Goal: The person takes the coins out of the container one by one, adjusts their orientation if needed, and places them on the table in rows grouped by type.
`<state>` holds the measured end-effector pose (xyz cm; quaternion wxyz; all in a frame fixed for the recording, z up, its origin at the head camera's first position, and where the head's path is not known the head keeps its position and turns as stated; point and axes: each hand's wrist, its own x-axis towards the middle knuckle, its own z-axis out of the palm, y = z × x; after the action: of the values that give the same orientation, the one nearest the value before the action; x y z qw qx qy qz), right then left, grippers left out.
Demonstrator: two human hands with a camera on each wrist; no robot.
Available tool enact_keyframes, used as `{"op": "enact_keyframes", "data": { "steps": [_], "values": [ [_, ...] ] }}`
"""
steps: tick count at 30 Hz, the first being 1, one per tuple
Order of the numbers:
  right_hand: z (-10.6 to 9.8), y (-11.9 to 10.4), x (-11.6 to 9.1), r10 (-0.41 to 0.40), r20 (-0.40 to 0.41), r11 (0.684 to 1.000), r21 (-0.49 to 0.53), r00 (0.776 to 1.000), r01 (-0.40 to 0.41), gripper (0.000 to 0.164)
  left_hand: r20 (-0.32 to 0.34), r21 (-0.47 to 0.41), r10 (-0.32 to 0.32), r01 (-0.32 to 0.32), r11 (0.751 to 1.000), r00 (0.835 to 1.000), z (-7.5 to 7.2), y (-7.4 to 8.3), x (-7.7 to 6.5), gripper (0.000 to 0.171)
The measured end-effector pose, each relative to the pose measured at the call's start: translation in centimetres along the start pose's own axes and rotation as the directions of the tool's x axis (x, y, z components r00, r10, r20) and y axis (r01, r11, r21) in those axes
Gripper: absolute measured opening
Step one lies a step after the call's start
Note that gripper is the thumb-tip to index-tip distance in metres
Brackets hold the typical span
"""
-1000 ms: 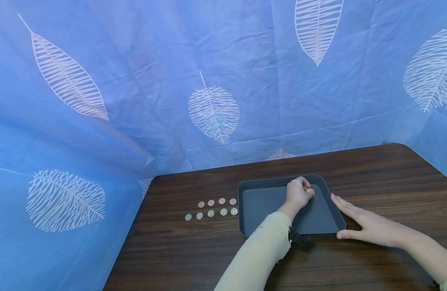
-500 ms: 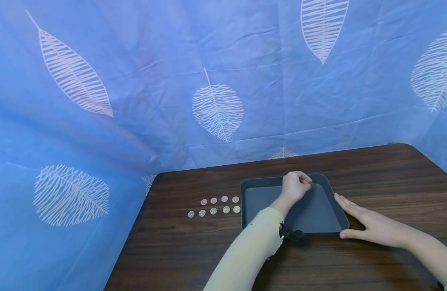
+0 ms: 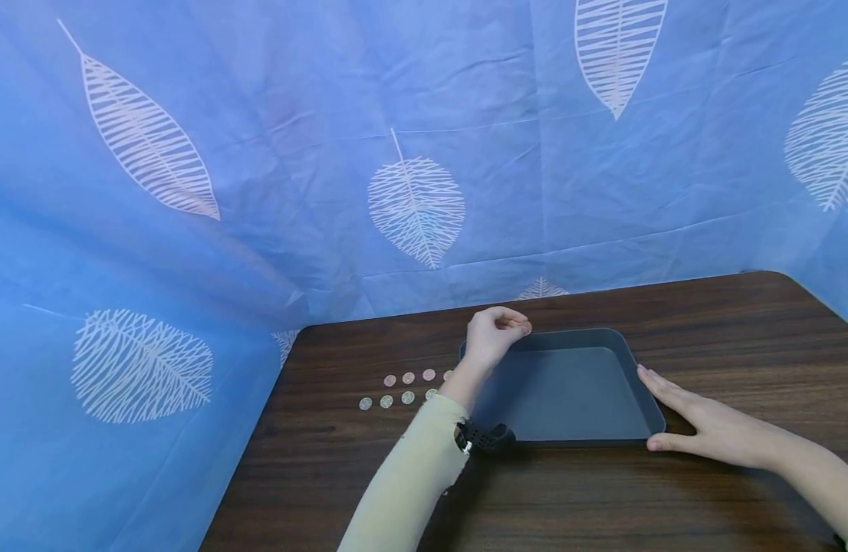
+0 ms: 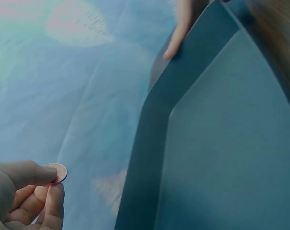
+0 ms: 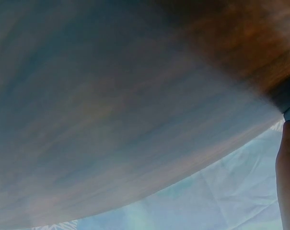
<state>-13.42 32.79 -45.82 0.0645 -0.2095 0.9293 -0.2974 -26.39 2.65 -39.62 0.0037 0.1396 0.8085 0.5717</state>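
Observation:
My left hand (image 3: 494,337) is over the back left part of a dark grey baking tray (image 3: 583,391). It pinches a copper coin (image 4: 61,173) between thumb and fingertips, seen best in the left wrist view. At the tray's right side, my right hand (image 3: 707,429) lies with straight fingers, fingertips and thumb at the rim. Left of the tray, copper coins (image 3: 408,378) form a back row and paler, silvery-gold coins (image 3: 407,397) a front row. My left forearm hides the right end of both rows.
The dark wood table (image 3: 603,498) carries the tray and the coins. Behind it and to the left hangs a blue cloth (image 3: 293,192) with white leaf prints. A black wrist strap (image 3: 489,437) hangs from my left wrist over the tray's front edge.
My left hand has moved left, from the tray's right half to its back left edge, with the coin still pinched. The right hand stays at the rim. The head view has shifted slightly.

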Motion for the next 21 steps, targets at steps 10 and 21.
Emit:
{"op": "enact_keyframes", "data": {
  "steps": [10,21],
  "values": [
    [0.0,0.2,0.1,-0.003,0.003,1.0,-0.008,1.0,0.003,0.095,-0.18,-0.056,-0.087,0.078,0.995,0.98,-9.4,-3.0,-1.7,0.014],
    [-0.1,0.1,0.3,-0.004,0.014,1.0,-0.002,1.0,0.004,0.096,-0.356,-0.062,-0.206,0.197,0.978,0.911,-16.1,-7.4,-4.1,0.019]
  ]
}}
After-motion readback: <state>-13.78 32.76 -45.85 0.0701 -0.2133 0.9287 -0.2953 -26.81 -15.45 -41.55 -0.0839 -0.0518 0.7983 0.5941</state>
